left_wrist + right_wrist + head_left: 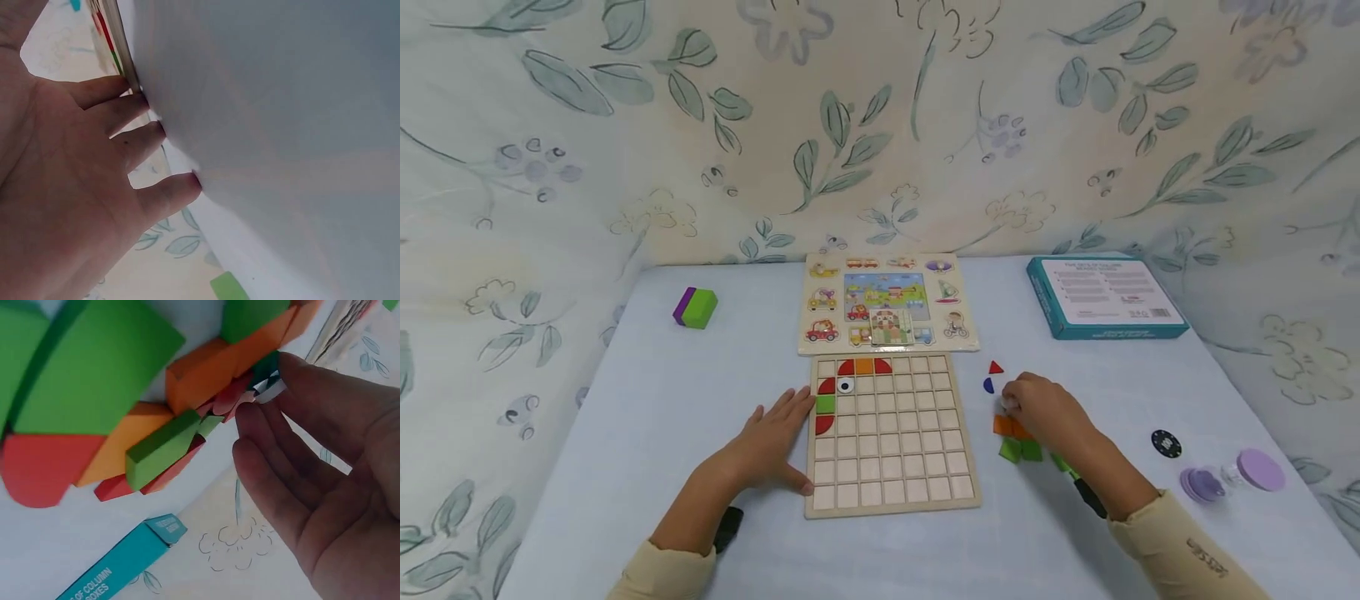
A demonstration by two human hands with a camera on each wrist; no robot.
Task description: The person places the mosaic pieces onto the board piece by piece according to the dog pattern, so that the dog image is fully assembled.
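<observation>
On the wooden grid board [895,450], red rounded pieces [883,367], an orange square [864,367], a green square [825,404] and a white eye disc [846,385] fill cells at the upper left. My left hand [767,446] spreads along the board's left edge, fingertips and thumb against it. At the right, my right hand [1048,408] pinches a small white piece [270,391] between thumb and fingers, its face mostly hidden. Beneath and around that hand lie orange squares [1003,425], green squares [1011,451], a red triangle [996,367] and a blue half-round piece [988,385].
Behind the grid board lies a picture puzzle board [964,343] with a card [891,327] on it. A teal box [1118,332] stands at the back right, green and purple blocks [701,309] at the left. A black chip [1166,443] and purple round items [1261,469] sit far right.
</observation>
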